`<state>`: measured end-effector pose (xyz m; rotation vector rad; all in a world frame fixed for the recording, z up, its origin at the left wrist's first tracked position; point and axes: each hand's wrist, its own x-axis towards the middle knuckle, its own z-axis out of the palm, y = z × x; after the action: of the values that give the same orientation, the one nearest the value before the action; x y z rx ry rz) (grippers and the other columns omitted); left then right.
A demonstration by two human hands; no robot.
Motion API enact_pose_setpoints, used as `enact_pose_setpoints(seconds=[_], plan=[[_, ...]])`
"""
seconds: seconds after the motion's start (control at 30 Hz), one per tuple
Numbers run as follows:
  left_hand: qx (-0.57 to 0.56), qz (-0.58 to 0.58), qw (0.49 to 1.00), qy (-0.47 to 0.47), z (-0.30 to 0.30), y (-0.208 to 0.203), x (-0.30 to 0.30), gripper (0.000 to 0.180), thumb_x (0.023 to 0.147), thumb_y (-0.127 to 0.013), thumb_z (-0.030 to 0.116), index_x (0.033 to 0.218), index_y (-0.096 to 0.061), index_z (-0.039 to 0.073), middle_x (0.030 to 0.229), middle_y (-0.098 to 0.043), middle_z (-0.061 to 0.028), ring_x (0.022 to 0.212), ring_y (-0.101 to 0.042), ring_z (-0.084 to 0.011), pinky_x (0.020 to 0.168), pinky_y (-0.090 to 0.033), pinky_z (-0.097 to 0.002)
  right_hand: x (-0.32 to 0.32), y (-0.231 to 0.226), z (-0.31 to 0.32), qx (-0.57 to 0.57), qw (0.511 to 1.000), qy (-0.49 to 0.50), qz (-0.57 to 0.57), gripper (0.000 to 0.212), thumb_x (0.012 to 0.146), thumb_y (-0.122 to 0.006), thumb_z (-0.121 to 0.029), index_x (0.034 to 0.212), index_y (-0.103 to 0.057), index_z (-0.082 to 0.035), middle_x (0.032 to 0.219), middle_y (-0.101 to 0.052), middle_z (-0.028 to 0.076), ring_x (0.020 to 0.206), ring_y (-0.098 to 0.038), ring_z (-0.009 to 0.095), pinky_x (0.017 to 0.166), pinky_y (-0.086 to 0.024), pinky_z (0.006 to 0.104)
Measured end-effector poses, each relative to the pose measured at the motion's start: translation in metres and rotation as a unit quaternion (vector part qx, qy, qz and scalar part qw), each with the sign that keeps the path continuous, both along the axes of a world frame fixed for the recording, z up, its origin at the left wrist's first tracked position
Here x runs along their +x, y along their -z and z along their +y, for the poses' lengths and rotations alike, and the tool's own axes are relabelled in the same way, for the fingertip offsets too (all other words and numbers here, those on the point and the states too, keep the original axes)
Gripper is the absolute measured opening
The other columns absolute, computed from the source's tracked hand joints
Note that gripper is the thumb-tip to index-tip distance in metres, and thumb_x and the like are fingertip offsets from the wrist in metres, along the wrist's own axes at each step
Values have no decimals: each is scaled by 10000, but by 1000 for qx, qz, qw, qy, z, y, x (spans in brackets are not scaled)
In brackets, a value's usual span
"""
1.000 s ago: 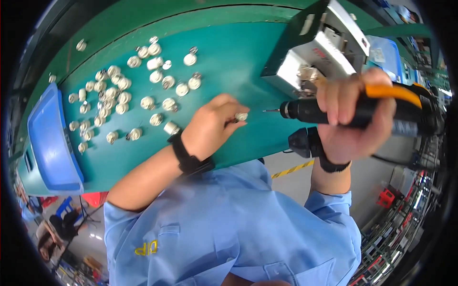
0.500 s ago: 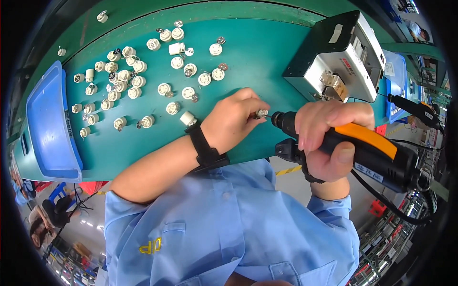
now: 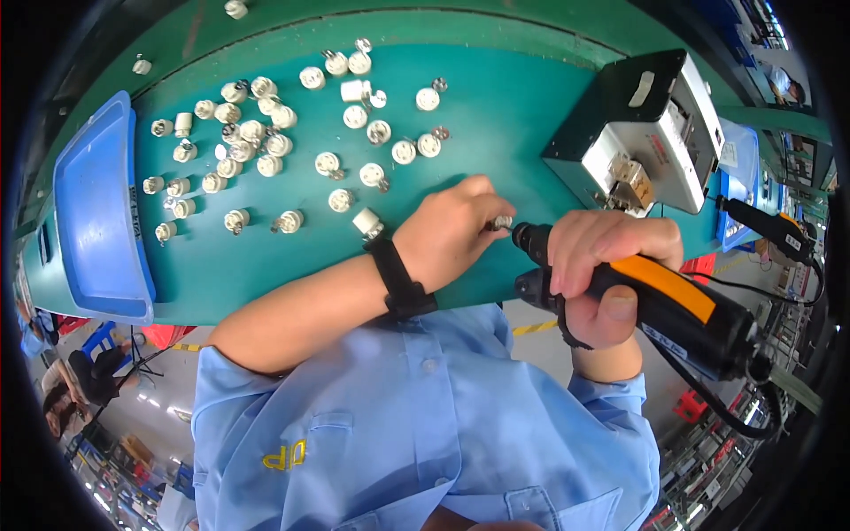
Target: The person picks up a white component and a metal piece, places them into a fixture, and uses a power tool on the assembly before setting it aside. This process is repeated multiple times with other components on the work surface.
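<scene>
Item one: electric screwdriver (image 3: 664, 286), one. Black cylindrical body, orange strip along the grip, pale label on the side, narrow black nose; a black cord loops near the rear end. I hold it wrapped in my right hand (image 3: 611, 274), slanted, nose toward my left hand (image 3: 450, 232), rear end out to my right.

Item two: small fitting (image 3: 502, 222), one. Whitish with a metallic look, finer detail too small to read. I pinch it between left thumb and fingertips, just ahead of the screwdriver's nose; contact with the bit cannot be told.
</scene>
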<state>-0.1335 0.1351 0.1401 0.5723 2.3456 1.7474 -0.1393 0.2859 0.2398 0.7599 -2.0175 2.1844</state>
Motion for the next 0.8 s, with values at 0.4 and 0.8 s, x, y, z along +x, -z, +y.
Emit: enact_pose_setpoints(seconds=[0.4,0.8], plan=[[-251,150,956,-19,-32,-73,-95,165,831,-639,128,972,-644,42,938,-598,-159,834,-613,-372,760,-508,-455,6,-40,59,-232,963,94,102,379,914,-608,-392,1006,-435,-67,517,-477,-8,450,-466,113,467,-337,245],[-546,141,818,-116,-138,-104,-264,338,719,-773,302,982,-692,107,1046,-637,-135,1035,-599,-322,863,-495,-412,18,-32,106,-132,973,160,100,307,934,-558,-351,1021,-466,-70,562,-412,-30,500,-393,66,560,-305,224]])
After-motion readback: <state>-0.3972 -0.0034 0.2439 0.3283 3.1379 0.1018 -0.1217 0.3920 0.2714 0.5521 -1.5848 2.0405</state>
